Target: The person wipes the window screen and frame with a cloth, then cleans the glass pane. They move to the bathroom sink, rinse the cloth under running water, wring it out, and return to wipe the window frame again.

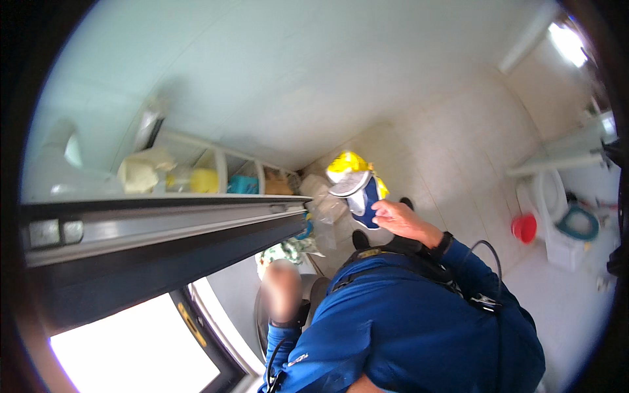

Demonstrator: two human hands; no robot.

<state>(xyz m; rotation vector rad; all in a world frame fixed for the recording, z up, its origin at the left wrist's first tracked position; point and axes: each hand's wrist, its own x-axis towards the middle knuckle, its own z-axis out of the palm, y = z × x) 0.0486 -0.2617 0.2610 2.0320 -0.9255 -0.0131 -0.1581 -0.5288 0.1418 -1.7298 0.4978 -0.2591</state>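
Observation:
My right hand [401, 221] is closed at the edge of a soft-looking package [357, 187] in yellow, white and dark blue. The package hangs in front of me above the floor, and its exact kind does not show. On the left, my left hand [283, 288] is a blur and its fingers cannot be made out. Just beyond it lies a green-and-white patterned cloth [285, 252]; whether the hand touches it is unclear.
A window frame with a dark rail [164, 236] runs along my left. Beyond it, a white shelf unit [223, 171] holds a yellow thing [204, 180] and a turquoise box [242, 184]. A red bucket [524, 228] stands at right beside a white toilet [549, 193].

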